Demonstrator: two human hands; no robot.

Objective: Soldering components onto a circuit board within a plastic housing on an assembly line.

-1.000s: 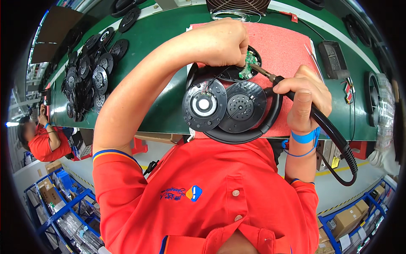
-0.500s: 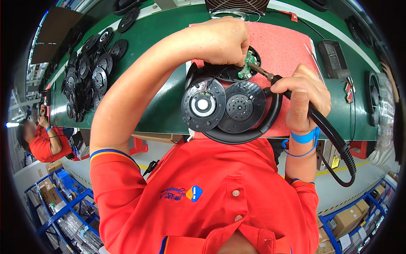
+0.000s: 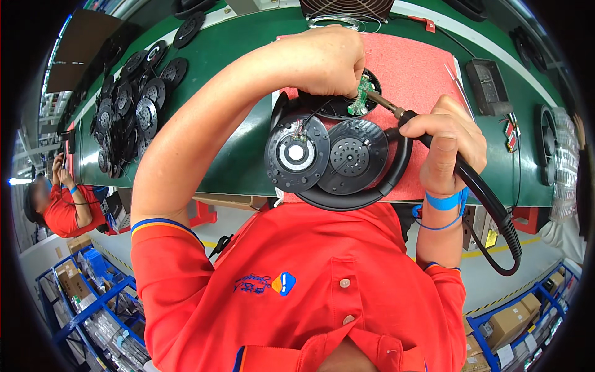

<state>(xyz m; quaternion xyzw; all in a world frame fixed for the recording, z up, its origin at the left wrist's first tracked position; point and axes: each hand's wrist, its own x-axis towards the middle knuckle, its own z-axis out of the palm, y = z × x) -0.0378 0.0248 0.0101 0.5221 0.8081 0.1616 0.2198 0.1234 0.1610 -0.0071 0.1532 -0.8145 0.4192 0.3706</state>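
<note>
My right hand (image 3: 449,142) is closed round the black handle of a soldering iron (image 3: 474,180). The iron's metal tip meets or nearly meets a green circuit board (image 3: 359,102) inside a round black headphone ear cup. My left hand (image 3: 331,62) is closed above that cup, its fingertips bent down at the board; what they pinch is hidden behind the hand. Nearer to me lie a black speaker disc with a white-ringed centre (image 3: 297,152) and a perforated black disc (image 3: 350,157), joined by thin wires. A black headband (image 3: 347,201) curves round their near side.
A pink mat (image 3: 421,68) covers part of the green table (image 3: 235,161). Several black speaker discs (image 3: 145,115) are heaped at the left. A dark tray (image 3: 488,87) stands at the right, a fan grille (image 3: 347,9) at the back. Another person (image 3: 68,201) sits far left.
The soldering iron and my right hand have shifted very slightly. The speaker discs have moved a touch to the left. My left hand stays in place.
</note>
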